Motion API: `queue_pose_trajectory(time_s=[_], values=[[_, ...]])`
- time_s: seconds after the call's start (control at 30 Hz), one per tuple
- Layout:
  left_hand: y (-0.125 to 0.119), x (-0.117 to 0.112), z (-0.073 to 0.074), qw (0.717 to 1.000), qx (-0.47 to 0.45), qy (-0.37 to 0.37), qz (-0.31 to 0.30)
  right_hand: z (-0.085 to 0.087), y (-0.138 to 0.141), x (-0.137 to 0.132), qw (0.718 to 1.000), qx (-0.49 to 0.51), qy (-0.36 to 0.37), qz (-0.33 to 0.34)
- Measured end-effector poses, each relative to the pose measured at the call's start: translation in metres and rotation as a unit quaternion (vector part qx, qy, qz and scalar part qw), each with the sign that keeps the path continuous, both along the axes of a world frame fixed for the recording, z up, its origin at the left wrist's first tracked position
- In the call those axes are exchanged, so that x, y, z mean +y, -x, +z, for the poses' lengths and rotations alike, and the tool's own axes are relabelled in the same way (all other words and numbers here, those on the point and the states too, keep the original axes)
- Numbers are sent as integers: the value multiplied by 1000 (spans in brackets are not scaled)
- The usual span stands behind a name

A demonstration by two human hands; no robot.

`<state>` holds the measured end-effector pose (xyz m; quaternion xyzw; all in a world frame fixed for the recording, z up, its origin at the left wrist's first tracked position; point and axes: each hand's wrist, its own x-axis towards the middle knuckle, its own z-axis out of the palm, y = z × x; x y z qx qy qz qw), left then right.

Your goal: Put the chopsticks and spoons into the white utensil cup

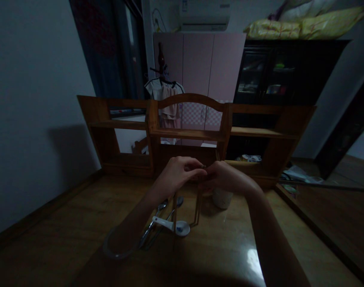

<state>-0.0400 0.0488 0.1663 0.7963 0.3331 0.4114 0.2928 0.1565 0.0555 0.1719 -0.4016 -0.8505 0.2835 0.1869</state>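
Note:
My left hand [182,171] is closed, its thumb and fingertips meeting in front of my right hand's fingers. One thin wooden chopstick [175,215] hangs below it, its top hidden behind the hand. My right hand [223,175] is bent down at the wrist, closed around the upper ends of more chopsticks [198,207], which point down to the table. How each finger grips is too dark to make out. Beneath the hands lie a white ceramic spoon [182,229] and several metal utensils, among them a spoon [162,205]. A whitish cup [222,198] stands under my right hand.
The glossy wooden table [229,247] carries a wooden shelf unit [187,135] along its far edge. A dark ledge [319,239] borders it on the right, and a wall [35,119] on the left. Behind stand a pink wardrobe [199,67] and a clothes rack [161,59].

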Motion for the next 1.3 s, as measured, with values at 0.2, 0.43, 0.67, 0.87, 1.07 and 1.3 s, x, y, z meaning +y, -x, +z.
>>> queue_pose_trajectory(time_s=[0.2,0.43,0.67,0.87,1.07,1.3], values=[[-1,1,0,997,19,-62,40,-4,1,4,1000,5,-1,0],[-2,0,-1,997,15,-60,39,-8,4,9,999,-6,-33,2],[3,4,-1,997,17,-65,50,-12,8,13,998,-52,-36,21],[8,10,-2,996,12,-65,53,-14,9,17,997,-34,-44,44],[12,10,-1,996,22,-59,57,-16,17,17,996,-13,-67,64],[12,8,2,997,8,-47,61,-1,8,7,996,42,-40,70]])
